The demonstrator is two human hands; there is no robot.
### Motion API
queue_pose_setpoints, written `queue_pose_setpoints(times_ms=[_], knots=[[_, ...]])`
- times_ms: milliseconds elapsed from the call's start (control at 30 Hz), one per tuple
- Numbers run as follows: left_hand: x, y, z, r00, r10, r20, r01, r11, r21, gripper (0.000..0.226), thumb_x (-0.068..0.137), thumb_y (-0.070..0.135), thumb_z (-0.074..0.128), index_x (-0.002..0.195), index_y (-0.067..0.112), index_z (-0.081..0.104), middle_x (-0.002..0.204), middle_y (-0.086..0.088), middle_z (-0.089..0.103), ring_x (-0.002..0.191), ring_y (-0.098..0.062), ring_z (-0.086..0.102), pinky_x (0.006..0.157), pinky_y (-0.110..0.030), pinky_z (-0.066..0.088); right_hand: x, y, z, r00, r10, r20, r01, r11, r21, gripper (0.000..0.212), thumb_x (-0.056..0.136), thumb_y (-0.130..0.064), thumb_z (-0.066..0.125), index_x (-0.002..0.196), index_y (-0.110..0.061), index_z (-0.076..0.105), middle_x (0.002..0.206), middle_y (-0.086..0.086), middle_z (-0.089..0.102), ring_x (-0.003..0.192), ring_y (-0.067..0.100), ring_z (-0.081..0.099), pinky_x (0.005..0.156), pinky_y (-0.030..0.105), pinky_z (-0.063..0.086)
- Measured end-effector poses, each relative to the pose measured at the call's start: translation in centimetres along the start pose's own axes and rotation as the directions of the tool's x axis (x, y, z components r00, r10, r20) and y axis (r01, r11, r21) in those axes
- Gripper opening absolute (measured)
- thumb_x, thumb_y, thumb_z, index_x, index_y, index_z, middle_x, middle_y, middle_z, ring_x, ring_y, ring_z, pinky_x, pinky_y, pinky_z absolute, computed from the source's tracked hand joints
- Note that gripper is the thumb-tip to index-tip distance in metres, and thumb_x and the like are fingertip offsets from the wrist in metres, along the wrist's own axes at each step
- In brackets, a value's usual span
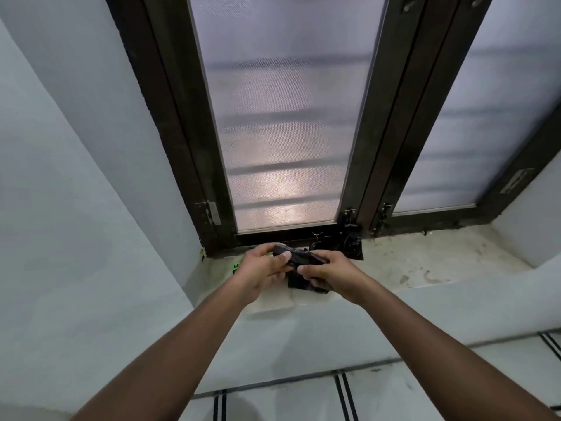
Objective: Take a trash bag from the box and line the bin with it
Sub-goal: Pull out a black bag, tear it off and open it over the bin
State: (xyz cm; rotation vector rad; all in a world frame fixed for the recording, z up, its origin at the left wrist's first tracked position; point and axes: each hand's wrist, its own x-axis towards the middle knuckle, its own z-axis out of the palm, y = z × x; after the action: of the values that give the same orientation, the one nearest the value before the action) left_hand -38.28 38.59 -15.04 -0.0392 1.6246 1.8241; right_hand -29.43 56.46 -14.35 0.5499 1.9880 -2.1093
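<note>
Trash bag (299, 258), black and folded into a small bundle, is pinched between both hands over the window sill (425, 259). Left hand (262, 270) grips its left end with fingers curled around it; right hand (329, 273) clasps the right end. A green-printed box (236, 268) peeks out just behind the left hand. More black plastic (352, 246) lies against the dark window frame (361, 165).

Head view, down over windowsill (425, 262)
</note>
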Motion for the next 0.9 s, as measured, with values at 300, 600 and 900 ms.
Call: queue_pose_setpoints(times_ms=[300,600,900], knots=[[1.3,0.5,-1.5,0.990,0.128,0.064,-0.134,0.986,0.098,0.033,0.095,0.000,0.068,0.121,0.020,0.072,0.067,0.003,0.067,0.058,-0.013,0.063,0.055,-0.025,0.053,-0.2,-0.2,1.8,0.994,0.107,-0.023,-0.106,0.993,0.046,0.043,0.083,-0.051,0.078,0.124,-0.039,0.070,0.124,0.003,0.072,0.113,0.021,0.069,0.086,0.040,0.060],[3.1,1.5,-2.2,0.964,0.263,0.034,-0.242,0.823,0.513,0.043,0.086,0.014,0.082,0.124,0.027,0.068,0.075,0.004,0.067,0.068,-0.007,0.064,0.067,-0.018,0.050,1.3,-0.6,2.2,0.967,0.191,-0.170,-0.118,0.923,0.367,0.021,0.093,-0.017,0.074,0.114,-0.015,0.074,0.096,0.004,0.070,0.071,0.014,0.063,0.054,0.018,0.051],[5.9,1.5,-1.0,0.958,0.123,0.260,-0.245,-0.127,0.961,0.021,0.095,0.039,0.058,0.115,0.038,0.065,0.121,0.002,0.055,0.115,-0.027,0.055,0.093,-0.045,0.050,2.9,0.3,0.3,0.912,0.069,-0.404,0.027,0.974,0.227,0.020,0.073,0.000,0.089,0.087,-0.010,0.079,0.099,0.009,0.077,0.095,0.022,0.075,0.074,0.026,0.060]])
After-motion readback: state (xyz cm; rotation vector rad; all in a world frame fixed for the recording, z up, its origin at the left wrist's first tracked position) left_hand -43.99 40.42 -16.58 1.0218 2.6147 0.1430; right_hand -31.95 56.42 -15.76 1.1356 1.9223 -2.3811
